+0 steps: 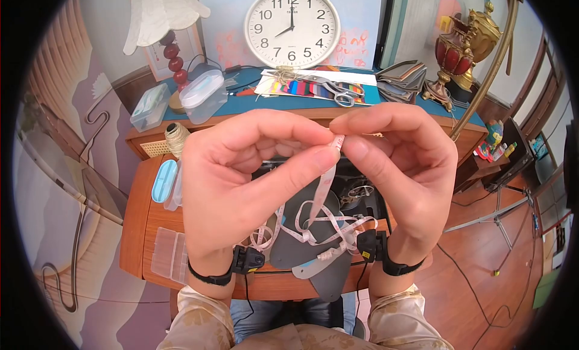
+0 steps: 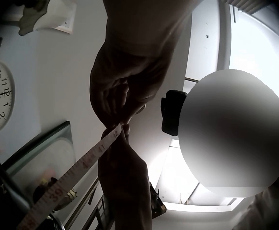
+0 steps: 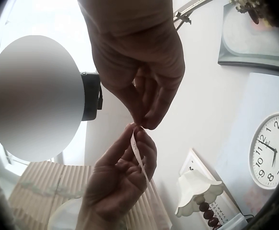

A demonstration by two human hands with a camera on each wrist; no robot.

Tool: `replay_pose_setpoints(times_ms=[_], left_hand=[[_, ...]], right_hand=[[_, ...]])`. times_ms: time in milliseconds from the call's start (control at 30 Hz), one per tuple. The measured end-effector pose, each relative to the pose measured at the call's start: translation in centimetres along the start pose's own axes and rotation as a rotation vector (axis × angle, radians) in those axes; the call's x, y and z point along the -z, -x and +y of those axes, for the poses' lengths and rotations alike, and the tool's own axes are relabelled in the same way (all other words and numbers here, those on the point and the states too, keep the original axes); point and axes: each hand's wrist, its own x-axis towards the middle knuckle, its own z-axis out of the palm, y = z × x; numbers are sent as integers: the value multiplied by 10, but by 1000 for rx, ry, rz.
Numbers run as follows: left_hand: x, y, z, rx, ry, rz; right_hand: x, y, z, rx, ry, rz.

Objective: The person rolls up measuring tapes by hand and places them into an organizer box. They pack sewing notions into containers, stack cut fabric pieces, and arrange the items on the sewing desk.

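Note:
A pale pink tape measure hangs from the fingertips of both hands, raised over the desk. My left hand pinches it between thumb and index finger. Tip to tip with it, my right hand pinches at the same spot, thumb and index finger meeting at the tape. Printed numbers show along the tape in the left wrist view. Lower down, its loose loops lie tangled over a dark grey sheet. The other fingers of both hands are curled in behind the thumbs.
Scissors lie on a colour-striped sheet at the back, below a wall clock. Thread spool, clear boxes and a blue case stand on the left. Behind the right hand is a red-and-gold ornament.

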Motion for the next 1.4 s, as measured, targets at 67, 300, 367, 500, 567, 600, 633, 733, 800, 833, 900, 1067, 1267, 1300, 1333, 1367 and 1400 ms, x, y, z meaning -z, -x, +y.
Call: replay_pose_setpoints(times_ms=[67,300,367,500,567,600,633,733,800,833,900,1067,1267,1300,1333,1367,1400], left_hand=[[1,-1,-2,-28,-22,-17],[-2,-1,-1,-115,-166,2],[-3,-1,-1,-96,-163,17],[-3,-2,-2,-86,-164,25],[-3,-1,-2,-81,-164,21],[-3,-1,-1,-63,-161,22],[-4,0,0,-46,-157,23],[-5,0,1,-29,-174,25],[-4,-1,1,-32,-170,18],[-3,-1,2,-36,-165,12],[-2,-1,2,-33,-175,24],[1,-1,-1,-74,-157,30],[2,-3,-2,-118,-188,-1],[1,-3,-1,-82,-188,9],[1,-2,0,-46,-187,19],[0,-2,0,-47,-187,18],[0,-2,1,-28,-188,21]], right_hand=[[-1,-1,-3,-35,-25,19],[1,-2,3,17,60,38],[-2,-2,4,18,61,55],[-3,-2,3,31,123,77],[-4,-2,5,51,138,66],[-4,-2,6,72,153,55],[-3,-2,6,72,153,55],[-2,-2,7,99,191,48],[-2,-2,7,131,248,6],[-4,-2,7,131,248,5],[-9,-1,4,111,207,73],[-5,-1,2,14,139,29],[-4,-1,4,51,195,24],[-4,-1,3,44,185,42],[-4,-1,3,45,185,43],[-4,-1,2,46,186,53],[-5,-1,2,47,187,63]])
